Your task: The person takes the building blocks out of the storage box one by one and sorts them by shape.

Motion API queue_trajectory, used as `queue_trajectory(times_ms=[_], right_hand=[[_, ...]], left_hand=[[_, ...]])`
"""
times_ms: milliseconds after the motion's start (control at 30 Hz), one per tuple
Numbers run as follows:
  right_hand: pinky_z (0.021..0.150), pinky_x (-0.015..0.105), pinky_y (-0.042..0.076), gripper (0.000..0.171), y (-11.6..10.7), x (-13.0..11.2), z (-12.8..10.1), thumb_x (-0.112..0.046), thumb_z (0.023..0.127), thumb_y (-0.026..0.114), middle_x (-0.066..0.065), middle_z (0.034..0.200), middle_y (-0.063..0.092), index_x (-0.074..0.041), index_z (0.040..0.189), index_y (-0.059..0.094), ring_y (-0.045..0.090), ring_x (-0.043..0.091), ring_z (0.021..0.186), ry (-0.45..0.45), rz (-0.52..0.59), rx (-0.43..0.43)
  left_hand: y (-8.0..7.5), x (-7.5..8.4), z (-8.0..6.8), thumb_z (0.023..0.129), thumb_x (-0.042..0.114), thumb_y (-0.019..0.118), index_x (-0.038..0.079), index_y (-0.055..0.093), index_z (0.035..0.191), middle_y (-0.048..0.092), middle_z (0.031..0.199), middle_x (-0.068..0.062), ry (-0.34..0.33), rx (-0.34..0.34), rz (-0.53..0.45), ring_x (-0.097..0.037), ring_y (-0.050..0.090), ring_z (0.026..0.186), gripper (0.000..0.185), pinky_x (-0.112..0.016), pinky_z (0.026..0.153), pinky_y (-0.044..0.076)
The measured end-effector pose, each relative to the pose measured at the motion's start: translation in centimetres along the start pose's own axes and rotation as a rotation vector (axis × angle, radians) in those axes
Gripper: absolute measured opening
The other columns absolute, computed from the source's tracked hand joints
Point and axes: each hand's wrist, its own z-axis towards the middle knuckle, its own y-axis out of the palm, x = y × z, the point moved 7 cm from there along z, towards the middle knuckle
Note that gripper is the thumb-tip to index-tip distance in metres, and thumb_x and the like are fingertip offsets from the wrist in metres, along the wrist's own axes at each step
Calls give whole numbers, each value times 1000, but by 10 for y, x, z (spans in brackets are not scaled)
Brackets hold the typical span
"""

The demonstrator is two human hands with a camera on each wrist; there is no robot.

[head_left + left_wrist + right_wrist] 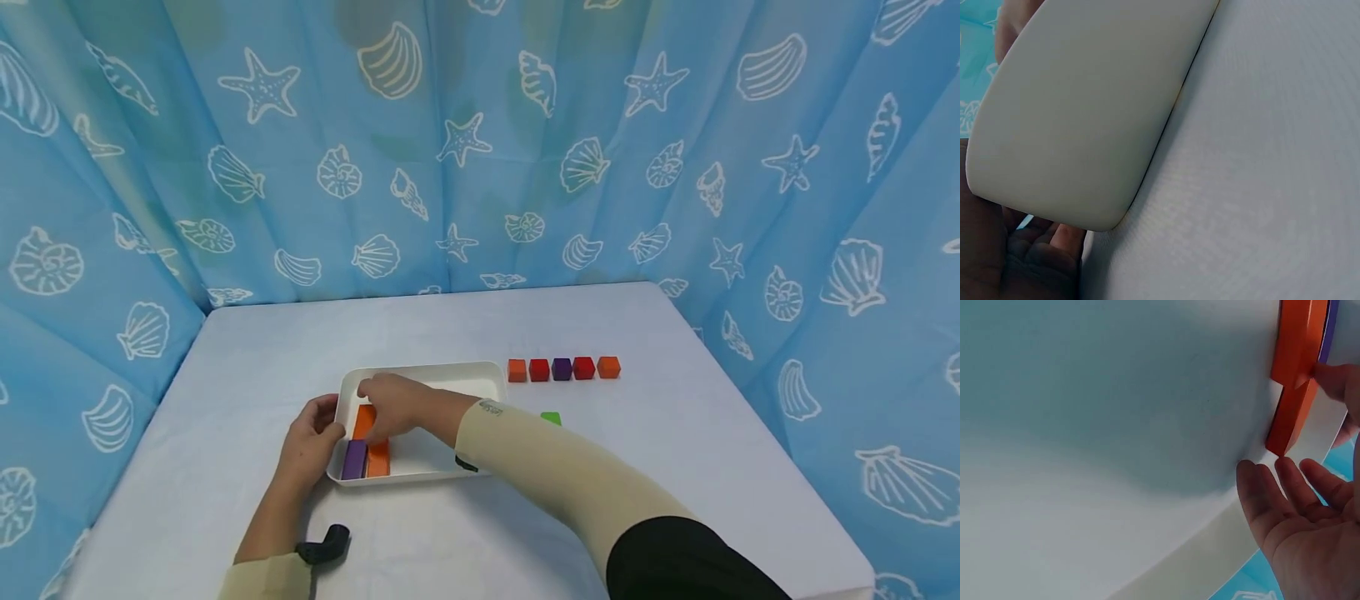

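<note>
A white tray [450, 367] lies on the table with two orange blocks [364, 422] [378, 459] and a purple block [353, 459] at its left end. My left hand [307, 442] holds the tray's left wall [1085, 112], fingers [1035, 256] under its corner. My right hand [390, 404] reaches into the tray over the upper orange block [1297, 362]. Its fingers [1272, 494] are straight near the block's end and the thumb touches the block's side. A sliver of the purple block [1330, 325] shows behind.
A row of several cubes [562, 368], orange, red and purple, stands right of the tray. A small green block [551, 417] lies behind my right forearm. A blue seashell curtain [480, 142] encloses the table on three sides.
</note>
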Motion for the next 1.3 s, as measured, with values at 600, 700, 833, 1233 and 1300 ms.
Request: queue_trajectory(times_ms=[600, 700, 833, 1233, 1300], right_hand=[[107, 27, 50, 77, 9, 22, 10, -40, 84, 91, -3, 136, 66, -14, 149, 60, 60, 12, 121, 1, 56, 46], [112, 28, 47, 80, 10, 24, 11, -40, 84, 90, -2, 141, 64, -13, 152, 58, 57, 14, 127, 0, 39, 41], [109, 26, 47, 75, 9, 21, 13, -41, 85, 89, -3, 136, 64, -13, 149, 61, 57, 13, 123, -23, 19, 47], [93, 18, 52, 68, 3, 22, 13, -35, 84, 92, -4, 120, 60, -13, 142, 65, 56, 9, 103, -36, 77, 69], [90, 17, 52, 68, -2, 23, 10, -34, 83, 93, -5, 117, 59, -14, 142, 65, 55, 8, 101, -43, 94, 78]], left_hand=[[2, 1, -3, 100, 8, 52, 2, 42, 156, 48, 157, -21, 11, -3, 16, -38, 43, 148, 57, -54, 122, 35], [2, 1, -3, 101, 8, 52, 2, 42, 156, 48, 157, -21, 10, -1, 11, -39, 43, 148, 57, -54, 121, 36], [0, 2, -3, 101, 8, 52, 3, 42, 156, 47, 159, -21, 8, 7, 0, -39, 42, 149, 57, -54, 122, 35], [0, 1, -3, 100, 7, 52, 3, 42, 156, 48, 158, -21, 4, 9, 0, -38, 43, 149, 57, -53, 122, 36], [-1, 1, -2, 100, 7, 51, 2, 42, 156, 48, 158, -21, 8, 9, 3, -38, 43, 149, 57, -54, 122, 35]])
